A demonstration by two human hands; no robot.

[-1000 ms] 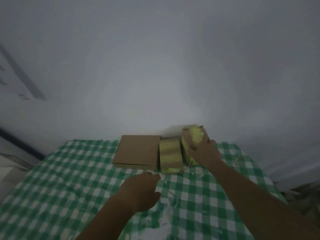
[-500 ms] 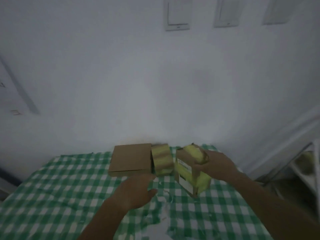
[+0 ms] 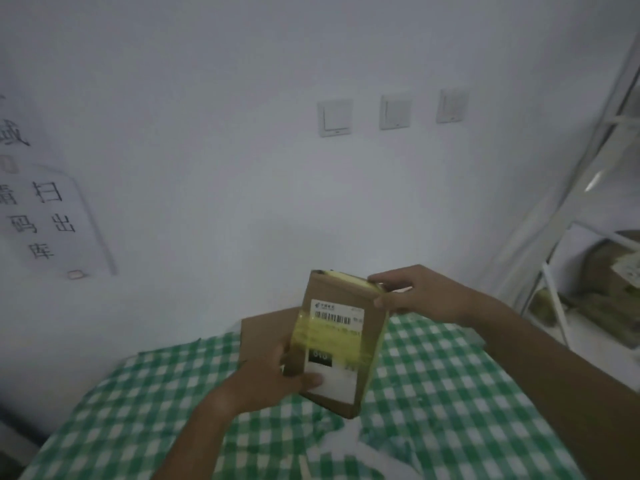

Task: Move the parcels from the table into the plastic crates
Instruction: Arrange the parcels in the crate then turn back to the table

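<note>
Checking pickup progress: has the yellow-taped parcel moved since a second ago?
Yes. The parcel is lifted off the checked table, toward the camera, away from the flat box, in both hands.

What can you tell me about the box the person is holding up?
The parcel is a small brown cardboard box wrapped in shiny yellow tape, with a white barcode label facing the camera. It is held up, tilted, above the green checked tablecloth. The right hand grips its top corner; the left hand holds its lower left side.

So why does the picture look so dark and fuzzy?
Head view: the room is dim and bluish, with soft blur on the wall switches; the wide lens bends the shelf. The box held in both hands shows its barcode, but its small print is unreadable.
</note>
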